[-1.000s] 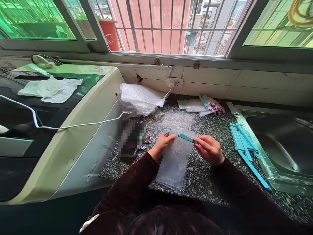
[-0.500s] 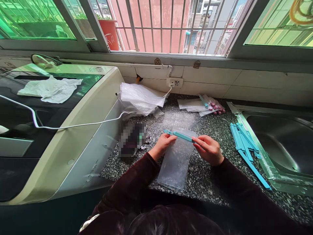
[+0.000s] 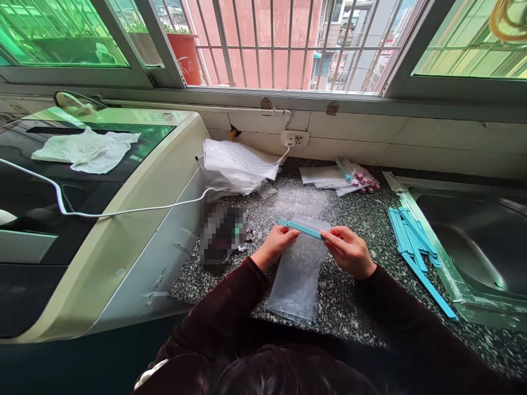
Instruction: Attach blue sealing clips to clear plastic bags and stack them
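Observation:
A clear plastic bag [image 3: 296,277] hangs flat over the counter below my hands. Across its upper part runs a blue bag sealing clip [image 3: 304,229], slightly tilted down to the right, with a strip of bag showing above it. My left hand [image 3: 278,246] pinches the bag and the clip near the clip's left end, thumb on top. The right end of the clip is between the thumb and fingers of my right hand [image 3: 348,249]. A narrow blue piece sticks out past the wider sleeve at the left end.
Several blue sealing clips [image 3: 411,238] lie beside the metal sink [image 3: 473,236]. Bags with pink and blue clips [image 3: 356,176] rest at the back. White plastic bags [image 3: 239,162] are piled by the washing machine [image 3: 144,230]. A blurred dark object [image 3: 222,236] lies left of my hands.
My right hand has moved slightly left, and the clip's wider sleeve has slid left along the bag's top. Less of the narrow blue piece shows. My left hand has shifted slightly right.

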Motion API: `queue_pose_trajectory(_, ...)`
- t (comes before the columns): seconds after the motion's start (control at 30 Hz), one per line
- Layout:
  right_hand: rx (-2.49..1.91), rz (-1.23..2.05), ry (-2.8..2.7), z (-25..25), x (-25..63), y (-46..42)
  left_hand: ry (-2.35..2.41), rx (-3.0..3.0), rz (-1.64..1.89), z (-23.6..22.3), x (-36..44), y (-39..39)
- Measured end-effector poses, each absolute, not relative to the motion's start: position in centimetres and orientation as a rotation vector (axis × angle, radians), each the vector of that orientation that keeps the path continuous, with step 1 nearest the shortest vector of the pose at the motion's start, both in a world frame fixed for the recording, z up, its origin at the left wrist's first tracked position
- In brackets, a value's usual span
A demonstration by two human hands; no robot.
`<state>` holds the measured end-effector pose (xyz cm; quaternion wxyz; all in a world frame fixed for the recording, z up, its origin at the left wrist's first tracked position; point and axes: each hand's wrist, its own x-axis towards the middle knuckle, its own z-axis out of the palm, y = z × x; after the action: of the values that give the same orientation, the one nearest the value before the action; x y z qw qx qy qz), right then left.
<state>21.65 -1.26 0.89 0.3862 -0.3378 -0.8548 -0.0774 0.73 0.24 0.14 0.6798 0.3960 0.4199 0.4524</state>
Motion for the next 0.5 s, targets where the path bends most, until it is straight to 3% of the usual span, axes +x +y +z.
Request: queue_pose_trajectory(0.5, -0.873, -0.073, -2.203, 0.57, 21.51, -1.13, 0.907, 0.941, 1.047, 0.24, 0.84, 0.18)
